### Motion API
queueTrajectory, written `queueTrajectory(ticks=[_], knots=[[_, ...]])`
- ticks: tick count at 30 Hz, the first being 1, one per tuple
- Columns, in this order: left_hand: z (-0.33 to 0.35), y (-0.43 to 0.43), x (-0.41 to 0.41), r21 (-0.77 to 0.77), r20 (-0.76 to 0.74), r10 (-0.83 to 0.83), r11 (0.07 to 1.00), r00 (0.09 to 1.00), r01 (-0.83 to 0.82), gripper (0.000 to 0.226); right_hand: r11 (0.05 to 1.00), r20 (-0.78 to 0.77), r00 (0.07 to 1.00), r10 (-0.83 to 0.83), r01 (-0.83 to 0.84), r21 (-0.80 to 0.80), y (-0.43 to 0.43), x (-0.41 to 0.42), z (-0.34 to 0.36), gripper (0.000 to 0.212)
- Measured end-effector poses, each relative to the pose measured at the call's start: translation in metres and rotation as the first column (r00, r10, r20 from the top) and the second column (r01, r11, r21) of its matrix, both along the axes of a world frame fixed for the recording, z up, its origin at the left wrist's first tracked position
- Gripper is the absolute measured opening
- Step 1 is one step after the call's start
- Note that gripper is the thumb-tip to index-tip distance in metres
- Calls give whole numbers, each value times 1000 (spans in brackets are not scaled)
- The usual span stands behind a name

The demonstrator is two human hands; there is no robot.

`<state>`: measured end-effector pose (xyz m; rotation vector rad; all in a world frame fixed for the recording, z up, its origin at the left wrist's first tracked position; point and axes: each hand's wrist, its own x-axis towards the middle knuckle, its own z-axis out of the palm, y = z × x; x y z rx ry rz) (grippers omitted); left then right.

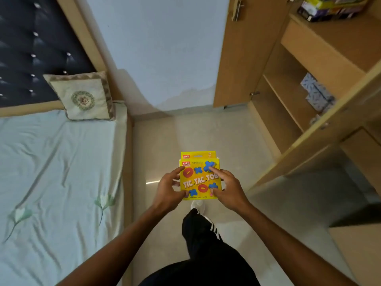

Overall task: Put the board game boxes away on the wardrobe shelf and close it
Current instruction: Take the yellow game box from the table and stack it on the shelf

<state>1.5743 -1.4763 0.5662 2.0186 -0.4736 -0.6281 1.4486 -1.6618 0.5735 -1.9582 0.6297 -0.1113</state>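
Two yellow Tic Tac Toe game boxes (199, 178), stacked one on the other, are held face up over the floor in front of me. My left hand (168, 189) grips their left edge and my right hand (227, 187) grips their right edge, fingers on the top box. The open wardrobe (321, 93) stands to the right. On its upper shelf (350, 42) lie several colourful boxes (329, 8) at the back. The wardrobe door (245, 50) is swung open against the wall.
A bed (57, 182) with a pale green sheet and a cushion (82, 98) fills the left side. Patterned blue-white boxes (315, 91) sit on a lower wardrobe shelf. Beige floor (206, 133) runs between bed and wardrobe. My leg and white shoe (198, 206) are below the boxes.
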Motion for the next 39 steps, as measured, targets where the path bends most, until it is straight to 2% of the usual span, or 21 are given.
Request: queueTrajectory(ticks=[9,12,18,22,26,31,36,39], knots=[[16,-133,205,-19,2,21,1000,1000,-21,84,1000,40,999,24,-24,-8,-139,210,4,72],[24,-170,246,-19,6,0,1000,1000,0,82,998,63,998,22,-19,-55,-171,247,9,72],[28,-309,359,-51,50,-117,992,992,119,82,982,78,989,-125,134,-131,-292,338,2,70],[27,-410,420,-47,46,-275,960,960,277,82,952,79,963,-259,268,-145,-370,376,2,69],[48,-516,466,-73,32,-442,893,896,443,80,888,111,903,-414,428,-169,-443,398,17,65],[81,-666,485,-117,76,-659,739,748,663,80,749,216,768,-603,638,-177,-546,395,44,62],[106,-810,473,-189,53,-772,615,633,766,71,611,293,654,-698,757,-232,-653,378,61,60],[115,-891,461,-196,101,-782,590,615,783,70,558,322,628,-708,778,-289,-726,365,65,58]])
